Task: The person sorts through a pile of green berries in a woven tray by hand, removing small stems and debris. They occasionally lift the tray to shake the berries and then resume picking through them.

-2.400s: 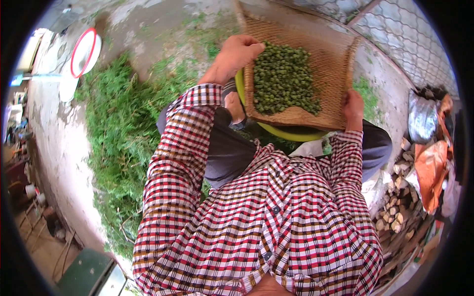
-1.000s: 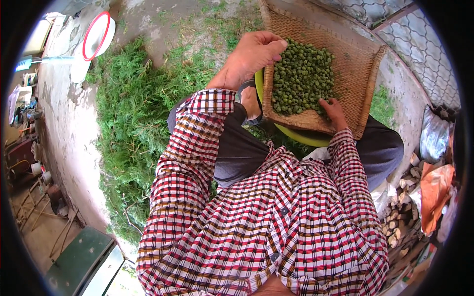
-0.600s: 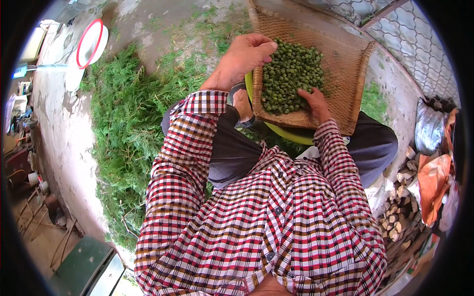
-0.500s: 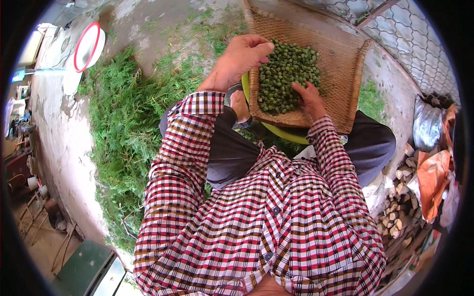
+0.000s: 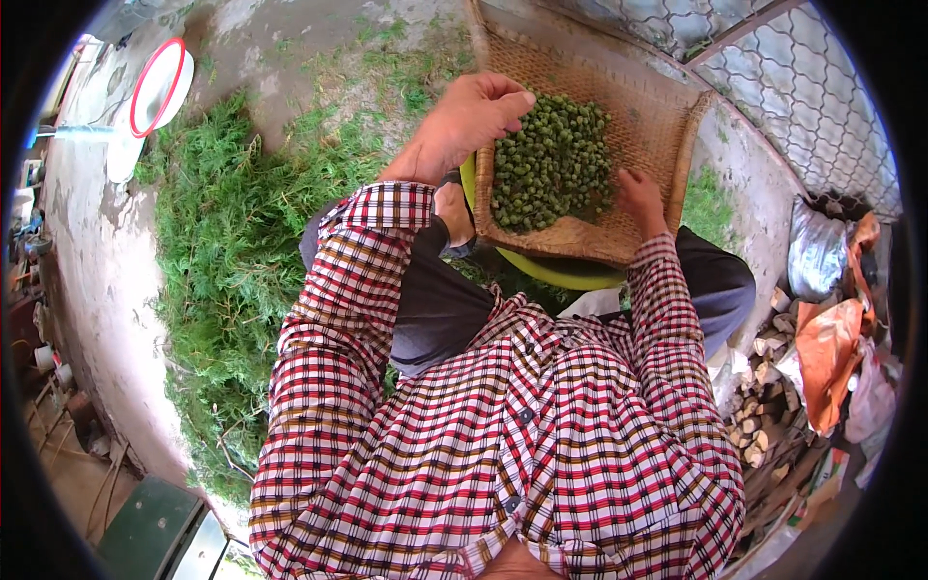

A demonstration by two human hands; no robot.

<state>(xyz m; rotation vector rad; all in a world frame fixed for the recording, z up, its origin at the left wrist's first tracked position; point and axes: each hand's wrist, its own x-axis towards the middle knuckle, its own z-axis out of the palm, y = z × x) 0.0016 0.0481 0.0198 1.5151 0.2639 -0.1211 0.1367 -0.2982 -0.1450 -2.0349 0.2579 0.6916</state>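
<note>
The left hand (image 5: 469, 121) is above the tray's left rim, thumb and forefinger brought together at the tips and the other fingers curled under; whether anything is pinched there, I cannot tell. The right hand (image 5: 642, 200) is lower and nearer the body, inside the tray, fingers loosely bent just beside the pods' right edge; its grip is too blurred to read, so I cannot tell whether it has hold of something.

Between the hands lie the pods (image 5: 551, 155), small, round and green, heaped in the left part of the tray. The tray (image 5: 638, 116), woven and brown, spreads under both hands and stretches away past them, with bare weave above the right hand. A yellow-green tub (image 5: 561, 275) shows beneath it, past the edge on the near side of the hands and along the left side.

Nearer the body than the left hand are a foot (image 5: 452, 211) and dark trousers (image 5: 435, 314); both forearms wear a checked shirt (image 5: 541, 416). Left of the left hand, cut greenery (image 5: 232, 261) covers the ground, and farther left and up stands a white basin (image 5: 160, 89) with a red rim. Well right of the right hand are a silvery bag (image 5: 817, 253), an orange bag (image 5: 828, 353) and, nearer the body, firewood (image 5: 754, 425)
</note>
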